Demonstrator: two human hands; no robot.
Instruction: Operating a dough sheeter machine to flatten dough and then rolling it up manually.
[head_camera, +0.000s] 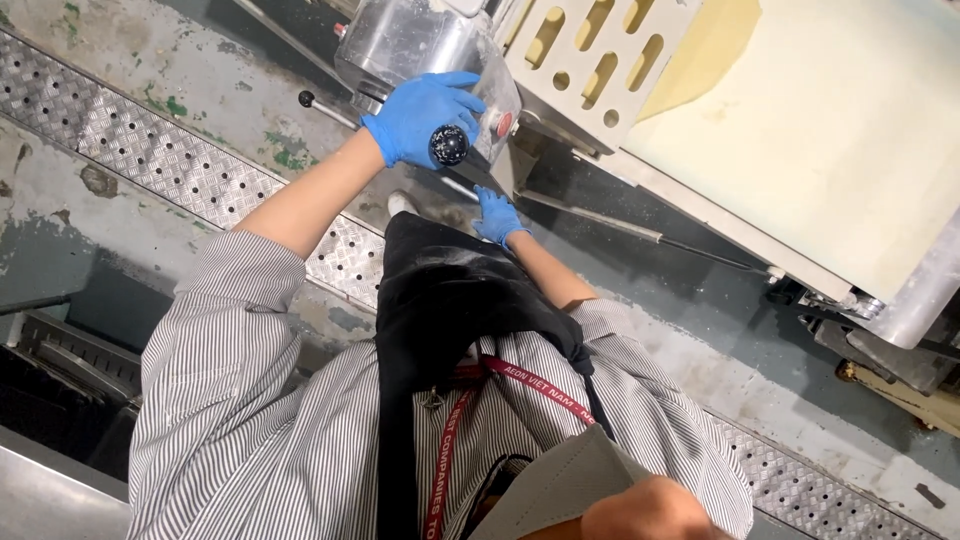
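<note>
- Left hand (425, 115), blue glove, is curled around a black ball knob (449, 145). The thumb and fingers are part closed on it, and the knob pokes out below the palm.
- The knob sits at the near corner of the machine's metal housing (400, 40), just beside a red button (505, 125).
- The knob's round end faces the person. Its shaft is hidden behind the hand, so the long axis can't be read.
- Right hand (497, 215), blue glove, is lower, under the housing's near edge. Its fingers are straight and loosely spread, pointing toward the machine, with nothing gripped. Can't tell if it touches the thin rod (590, 218) beside it.
- That rod runs long and slanted along the machine's near edge, toward the far right end.
- A smaller black-knobbed lever (305, 98) sticks out from the housing's left side, its knob end pointing left, away from the machine.
- A white slotted guard (600, 60) stands right of the housing. Beyond it is a white belt (830, 130) with a pale yellow dough sheet (705, 50) at its far edge.
- A tread-plate strip (150, 150) crosses the floor diagonally under the arms.
</note>
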